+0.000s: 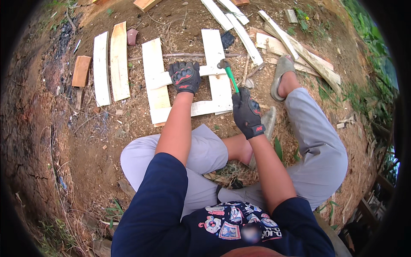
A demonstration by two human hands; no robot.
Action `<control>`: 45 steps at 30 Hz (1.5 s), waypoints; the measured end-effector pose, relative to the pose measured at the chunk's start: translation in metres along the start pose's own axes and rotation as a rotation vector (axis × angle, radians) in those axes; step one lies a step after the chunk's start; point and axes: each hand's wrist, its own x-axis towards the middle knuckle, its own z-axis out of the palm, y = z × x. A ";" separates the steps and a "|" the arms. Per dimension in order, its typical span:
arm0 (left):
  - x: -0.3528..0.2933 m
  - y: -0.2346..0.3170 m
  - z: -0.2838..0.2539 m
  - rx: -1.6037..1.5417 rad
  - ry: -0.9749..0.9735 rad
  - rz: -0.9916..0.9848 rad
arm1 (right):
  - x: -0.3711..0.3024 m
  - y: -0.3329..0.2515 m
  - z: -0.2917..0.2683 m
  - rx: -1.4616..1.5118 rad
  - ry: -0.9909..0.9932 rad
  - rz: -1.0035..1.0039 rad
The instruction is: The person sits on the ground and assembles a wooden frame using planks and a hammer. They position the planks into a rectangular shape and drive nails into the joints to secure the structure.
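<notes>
Two upright wooden boards, a left board and a right board, lie side by side on the ground. A lower wooden slat crosses their near ends, and an upper wooden slat crosses them farther up. My left hand, in a black glove with red marks, is closed over the upper slat between the boards. In a matching glove, my right hand grips a hammer by its green handle. The hammer's head rests at or just above the upper slat's right end; contact is unclear.
Two loose planks and a short brown block lie at the left. More boards are piled at the far right, near my sandalled foot. A thin stick runs behind the boards. Wood chips litter the soil.
</notes>
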 end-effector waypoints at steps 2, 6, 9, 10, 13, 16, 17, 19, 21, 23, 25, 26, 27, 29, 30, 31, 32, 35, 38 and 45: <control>-0.004 0.001 0.006 0.017 -0.112 -0.022 | 0.000 -0.002 0.000 0.066 0.046 0.011; -0.008 0.005 0.007 0.031 0.036 0.020 | 0.000 -0.013 -0.003 0.158 0.188 -0.077; -0.006 0.005 0.008 0.038 0.063 0.036 | 0.003 -0.014 0.004 0.088 0.128 -0.074; -0.006 0.004 0.008 0.033 0.036 0.031 | 0.008 -0.015 -0.001 0.019 -0.013 -0.006; -0.007 0.003 0.010 0.005 0.008 0.012 | 0.006 -0.017 0.001 0.094 0.105 -0.042; -0.006 0.003 0.009 -0.023 -0.034 -0.004 | 0.006 -0.029 -0.009 0.247 0.279 -0.088; -0.007 0.003 0.009 -0.021 -0.048 -0.011 | 0.006 -0.028 -0.007 0.259 0.335 -0.138; -0.006 0.004 0.008 -0.004 -0.008 -0.003 | 0.006 -0.024 0.000 0.188 0.256 -0.106; -0.006 0.007 0.009 0.027 0.091 0.022 | 0.005 -0.013 0.011 0.019 -0.021 0.057; -0.004 0.007 0.010 0.018 0.009 -0.004 | 0.006 -0.003 0.012 0.030 0.062 0.013; -0.006 0.005 0.010 0.007 -0.047 -0.013 | 0.009 -0.015 -0.007 0.152 0.100 -0.004; -0.009 0.002 0.008 0.001 -0.062 -0.011 | 0.009 -0.025 -0.016 0.170 0.159 -0.033; -0.008 0.003 0.006 -0.008 -0.066 -0.006 | 0.012 -0.033 -0.026 0.186 0.230 -0.068; -0.008 0.001 0.008 -0.012 -0.030 -0.003 | 0.015 -0.044 -0.037 0.185 0.296 -0.097; -0.007 0.001 0.008 -0.015 -0.011 0.001 | 0.014 -0.040 -0.031 0.200 0.296 -0.113; -0.005 0.006 0.008 -0.015 0.000 0.008 | 0.013 -0.029 -0.019 0.211 0.301 -0.128; -0.004 0.011 0.008 -0.015 0.012 0.015 | 0.011 -0.017 -0.004 0.221 0.306 -0.143; -0.006 0.005 0.014 0.015 0.088 0.023 | 0.010 -0.008 0.001 -0.049 0.002 -0.019; -0.007 0.003 0.012 -0.010 0.020 0.009 | 0.009 -0.030 -0.025 0.049 0.119 -0.031; -0.004 0.008 0.011 -0.009 -0.007 -0.008 | 0.010 -0.018 0.011 0.306 0.323 -0.107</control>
